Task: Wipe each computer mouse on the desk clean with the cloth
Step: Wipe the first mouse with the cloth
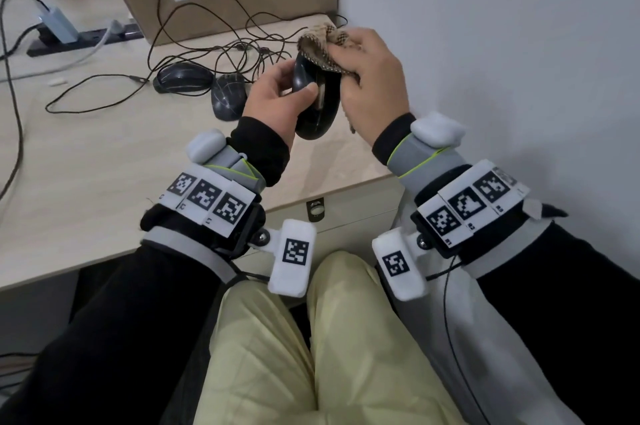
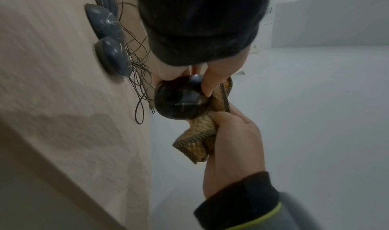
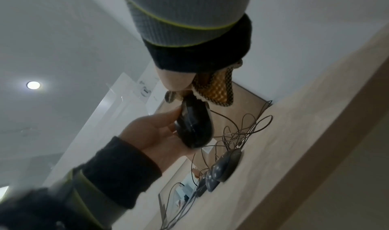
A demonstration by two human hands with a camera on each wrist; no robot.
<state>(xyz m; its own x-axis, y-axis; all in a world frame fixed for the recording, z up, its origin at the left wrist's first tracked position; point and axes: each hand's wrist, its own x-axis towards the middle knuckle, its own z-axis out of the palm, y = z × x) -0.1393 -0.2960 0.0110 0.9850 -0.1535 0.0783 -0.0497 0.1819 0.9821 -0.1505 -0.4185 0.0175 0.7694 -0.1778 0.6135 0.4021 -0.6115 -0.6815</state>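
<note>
Your left hand (image 1: 273,95) grips the glossy black mouse (image 1: 317,99) by its sides, raised over the counter's (image 1: 104,154) right edge. It looks light, hard and slippery. Your right hand's fingers (image 1: 372,75) bunch the soft cloth (image 1: 323,44) against its front.

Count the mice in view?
3. One mouse held in the left hand, cloth on it; two mice on the desk, far one, near one. Others may be hidden.
</note>
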